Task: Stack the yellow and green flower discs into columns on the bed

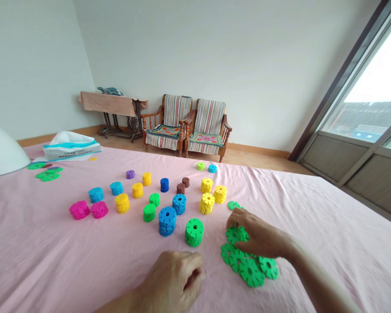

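Note:
My right hand (259,237) rests on a loose pile of flat green notched discs (247,265) on the pink cloth, fingers curled and pinching one green disc (236,234) at the pile's top. My left hand (176,278) lies lower down near the front, fingers curled loosely inward; nothing shows in it. A short stack of green discs (194,231) stands between the two hands. One more green disc (233,204) lies just beyond my right fingertips.
Several small stacks stand across the pink table (313,208): blue (167,221), yellow (207,202), pink (80,209), light green, brown, purple. A tissue box (72,148) and green discs (47,174) sit far left. Two wooden chairs (187,128) stand by the wall.

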`<move>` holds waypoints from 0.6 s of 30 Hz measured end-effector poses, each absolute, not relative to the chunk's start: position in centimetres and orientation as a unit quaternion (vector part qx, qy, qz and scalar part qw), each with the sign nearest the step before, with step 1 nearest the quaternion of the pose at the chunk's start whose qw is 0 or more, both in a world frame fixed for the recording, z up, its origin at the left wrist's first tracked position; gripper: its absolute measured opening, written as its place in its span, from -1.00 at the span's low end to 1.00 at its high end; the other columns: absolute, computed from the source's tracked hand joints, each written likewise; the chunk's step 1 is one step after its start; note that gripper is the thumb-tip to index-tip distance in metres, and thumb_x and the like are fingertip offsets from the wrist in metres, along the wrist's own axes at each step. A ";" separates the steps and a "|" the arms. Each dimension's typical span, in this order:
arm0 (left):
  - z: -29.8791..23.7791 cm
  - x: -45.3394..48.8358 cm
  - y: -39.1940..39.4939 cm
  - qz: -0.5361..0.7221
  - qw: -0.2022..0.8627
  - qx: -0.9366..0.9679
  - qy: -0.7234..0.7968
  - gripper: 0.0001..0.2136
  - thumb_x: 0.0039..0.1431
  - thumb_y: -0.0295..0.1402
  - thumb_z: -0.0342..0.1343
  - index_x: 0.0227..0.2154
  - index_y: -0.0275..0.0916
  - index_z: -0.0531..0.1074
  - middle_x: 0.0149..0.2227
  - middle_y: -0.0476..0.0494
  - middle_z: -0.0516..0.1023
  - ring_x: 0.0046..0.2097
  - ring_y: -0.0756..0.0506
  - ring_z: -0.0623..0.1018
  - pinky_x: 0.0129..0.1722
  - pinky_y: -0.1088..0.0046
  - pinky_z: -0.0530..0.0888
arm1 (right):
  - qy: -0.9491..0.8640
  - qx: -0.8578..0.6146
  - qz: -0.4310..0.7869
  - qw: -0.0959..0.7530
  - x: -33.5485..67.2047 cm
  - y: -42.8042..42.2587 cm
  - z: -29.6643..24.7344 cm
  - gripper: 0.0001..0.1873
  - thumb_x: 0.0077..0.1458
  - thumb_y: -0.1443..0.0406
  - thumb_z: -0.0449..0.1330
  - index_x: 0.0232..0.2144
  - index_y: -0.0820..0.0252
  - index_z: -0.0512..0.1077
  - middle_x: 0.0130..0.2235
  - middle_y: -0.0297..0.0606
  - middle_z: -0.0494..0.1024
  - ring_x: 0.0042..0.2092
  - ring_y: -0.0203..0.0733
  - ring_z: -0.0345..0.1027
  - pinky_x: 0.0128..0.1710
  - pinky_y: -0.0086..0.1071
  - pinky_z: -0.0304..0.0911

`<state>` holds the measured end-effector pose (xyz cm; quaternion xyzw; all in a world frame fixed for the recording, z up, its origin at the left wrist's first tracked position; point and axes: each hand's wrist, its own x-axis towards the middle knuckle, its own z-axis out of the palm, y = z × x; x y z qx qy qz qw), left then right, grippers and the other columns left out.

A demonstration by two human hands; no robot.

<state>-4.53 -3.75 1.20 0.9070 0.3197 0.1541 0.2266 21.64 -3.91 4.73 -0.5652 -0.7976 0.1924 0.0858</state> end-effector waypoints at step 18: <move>1.5 -4.5 -3.8 0.143 0.233 0.907 0.320 -0.81 0.07 -0.54 -0.03 -0.59 -0.22 0.17 -0.55 0.04 0.43 -0.51 0.03 0.37 -0.52 0.49 0.12 | -0.803 -0.551 0.206 0.100 21.7 -3.7 4.6 -0.56 -0.11 0.41 0.21 -0.10 0.14 0.41 -0.10 -0.17 0.45 0.08 0.02 0.25 0.10 -0.08 0.17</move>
